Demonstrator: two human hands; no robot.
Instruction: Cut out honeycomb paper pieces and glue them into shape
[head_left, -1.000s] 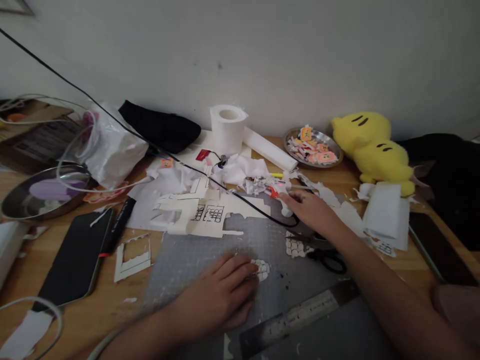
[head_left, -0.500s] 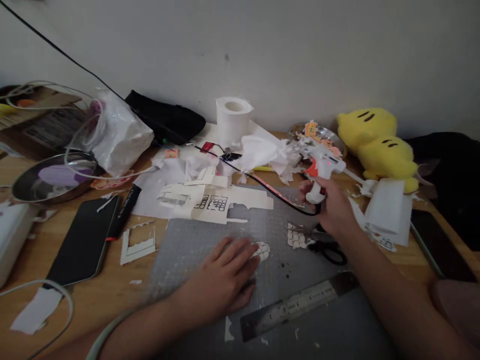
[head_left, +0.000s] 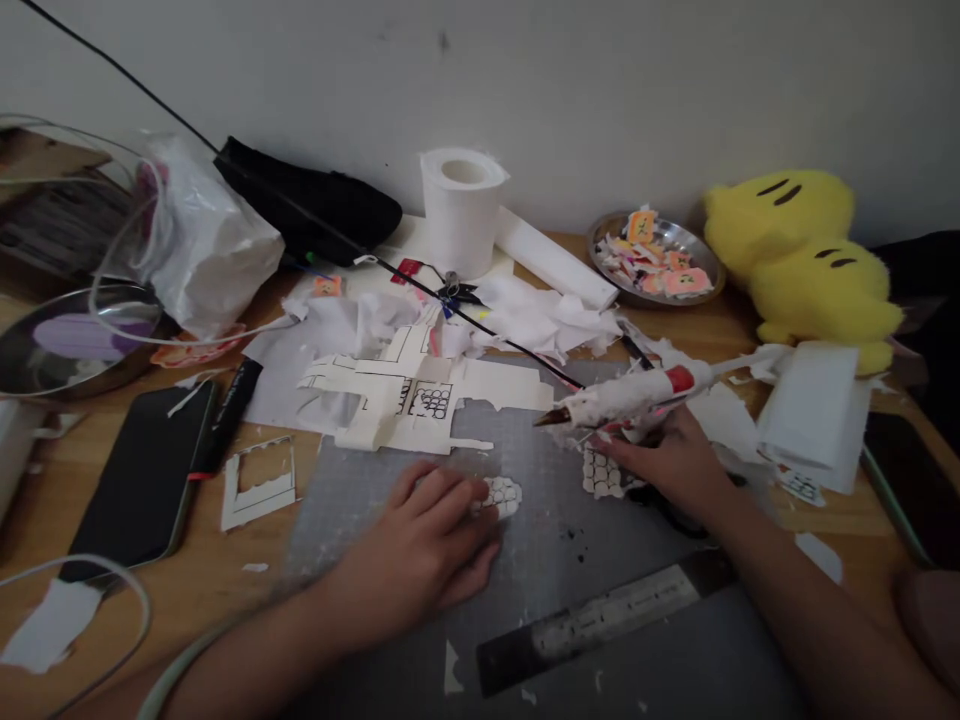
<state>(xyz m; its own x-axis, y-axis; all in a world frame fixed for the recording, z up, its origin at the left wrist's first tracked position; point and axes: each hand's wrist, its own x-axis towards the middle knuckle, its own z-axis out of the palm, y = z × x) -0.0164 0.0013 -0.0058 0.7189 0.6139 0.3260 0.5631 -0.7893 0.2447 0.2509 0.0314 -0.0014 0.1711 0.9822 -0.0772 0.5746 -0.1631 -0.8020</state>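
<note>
My right hand is closed around a white hot glue gun, its brownish metal nozzle pointing left above the cutting mat. The grip is mostly hidden by the hand. My left hand rests low over the mat, fingers bent onto the edge of a small paper cutout with a black scale-like pattern. Below the glue gun lies another patterned cutout, and scissors are partly covered by my right hand. Just beyond my left hand sits a larger cut and folded paper piece.
A metal ruler lies on the mat. Leftward are a phone, a black marker and a paper frame. Behind stand a paper roll, a metal bowl of scraps and yellow plush toys. A black cord crosses the middle.
The glue gun has swung from upright to nearly level, nozzle now leftward, and come nearer. The small cutout under my left fingers has shifted slightly left with that hand.
</note>
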